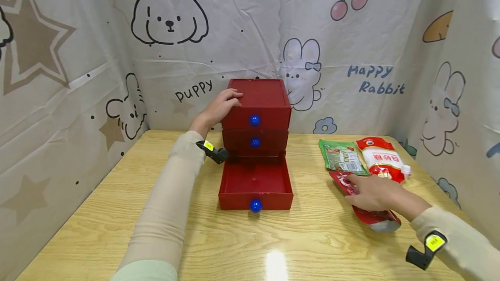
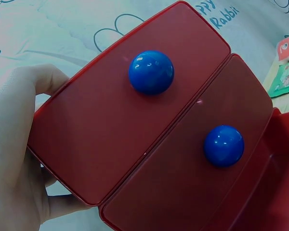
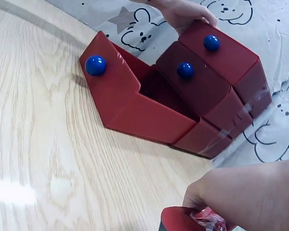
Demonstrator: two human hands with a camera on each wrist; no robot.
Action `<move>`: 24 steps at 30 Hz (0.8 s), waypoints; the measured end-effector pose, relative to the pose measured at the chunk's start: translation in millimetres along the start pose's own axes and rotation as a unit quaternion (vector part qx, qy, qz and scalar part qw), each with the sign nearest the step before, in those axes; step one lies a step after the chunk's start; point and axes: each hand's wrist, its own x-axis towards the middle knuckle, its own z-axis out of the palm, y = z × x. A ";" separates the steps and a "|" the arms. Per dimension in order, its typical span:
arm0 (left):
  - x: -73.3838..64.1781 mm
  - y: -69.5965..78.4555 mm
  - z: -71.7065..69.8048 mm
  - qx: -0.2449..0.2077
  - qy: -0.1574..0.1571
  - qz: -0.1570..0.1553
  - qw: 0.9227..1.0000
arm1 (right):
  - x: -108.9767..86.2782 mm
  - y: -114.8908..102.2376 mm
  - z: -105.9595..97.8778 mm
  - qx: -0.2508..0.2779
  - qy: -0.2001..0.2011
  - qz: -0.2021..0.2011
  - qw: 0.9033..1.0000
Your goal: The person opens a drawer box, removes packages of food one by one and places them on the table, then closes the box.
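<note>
A small red drawer cabinet (image 1: 255,118) with blue round knobs stands at the middle of the table. Its bottom drawer (image 1: 255,200) is pulled out, and no contents show inside; the upper two are closed. My left hand (image 1: 222,106) grips the cabinet's upper left corner, fingers on top and part of the hand down the side (image 2: 19,139). At the right, my right hand (image 1: 375,192) holds a red pouch (image 1: 371,217) with a silvery end, low over the table. The hand hides the pouch's middle; only a bit of the pouch (image 3: 178,219) shows in the right wrist view.
Behind the right hand lie a green packet (image 1: 343,157) and a red and white bag (image 1: 380,157) with a white cap. The wooden table (image 1: 312,246) meets a printed cloth (image 1: 242,21) at the back and sides.
</note>
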 end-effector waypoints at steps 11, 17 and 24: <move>-1.8 -0.7 -0.7 0.004 -0.002 -0.007 1.000 | -1.2 10.9 16.7 -0.013 -0.019 0.040 0.999; -1.0 0.1 -0.2 0.002 -0.001 -0.012 1.000 | 2.8 15.0 24.7 -0.022 -0.008 0.031 0.999; 0.9 -0.2 -0.9 0.004 0.001 -0.008 1.000 | 5.9 14.3 19.9 -0.025 -0.008 0.024 0.999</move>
